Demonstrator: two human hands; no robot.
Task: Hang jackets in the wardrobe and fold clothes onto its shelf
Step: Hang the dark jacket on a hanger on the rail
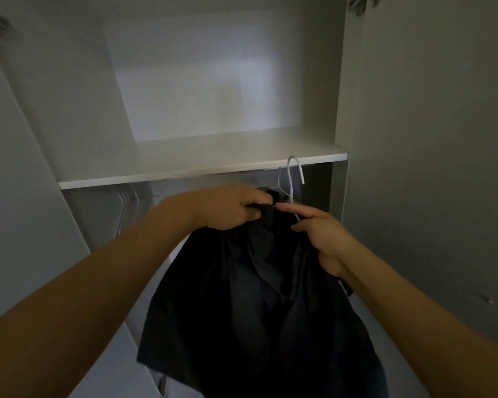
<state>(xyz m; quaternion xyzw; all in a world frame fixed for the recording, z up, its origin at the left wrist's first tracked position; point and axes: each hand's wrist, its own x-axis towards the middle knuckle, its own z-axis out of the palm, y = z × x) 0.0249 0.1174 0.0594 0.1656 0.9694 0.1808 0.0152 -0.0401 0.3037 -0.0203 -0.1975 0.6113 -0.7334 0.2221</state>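
Right now your left hand (230, 206) reaches forward, knuckles up, fingers curled and gripping the collar of the dark jacket (250, 305). Your right hand (316, 234) pinches the white wire hanger (292, 182) at the jacket's neck, index finger stretched toward the left hand. The jacket hangs between your forearms, below the front edge of the wardrobe shelf (184, 162), with the hanger hook rising past that edge near its right end.

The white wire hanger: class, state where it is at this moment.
In the head view, the white wire hanger sits right of centre, its hook rising just in front of the white wardrobe shelf, above the dark jacket held between the left hand and right hand.
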